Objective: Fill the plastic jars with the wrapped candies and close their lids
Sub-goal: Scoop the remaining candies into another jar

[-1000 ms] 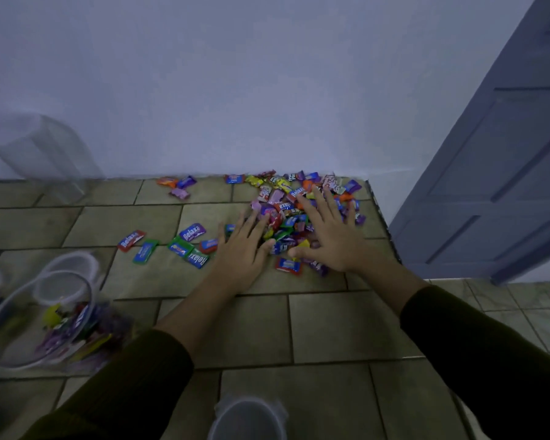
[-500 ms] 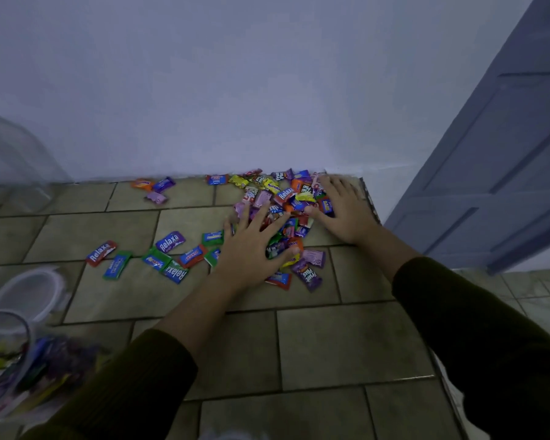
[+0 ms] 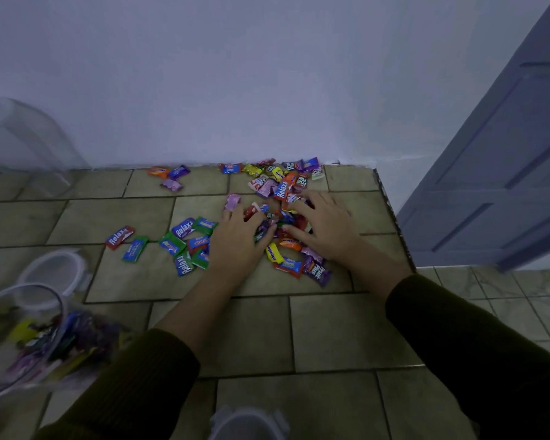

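Note:
A pile of wrapped candies [image 3: 280, 188] in many colours lies on the tiled counter [image 3: 324, 331] against the wall. My left hand [image 3: 235, 242] sits on the pile's left side, its fingers curled over a bunch of candies. My right hand [image 3: 326, 230] rests on the pile's right side with fingers spread, thumb pointing at the left hand. More candies [image 3: 185, 239] lie scattered left of my left hand. A clear plastic jar [image 3: 58, 312] at the lower left is open and partly filled with candies. A white-rimmed lid [image 3: 53, 268] lies just behind it.
A second clear jar [image 3: 23, 138] stands at the far left by the wall. A white lid or jar top [image 3: 248, 423] shows at the bottom edge. The counter ends at its right edge [image 3: 394, 223], with a blue-grey door [image 3: 496, 173] and floor tiles beyond.
Both hands have drawn back from the wall and closer together over the candies. The left hand's fingers have curled in. Several candies now lie bunched between the hands.

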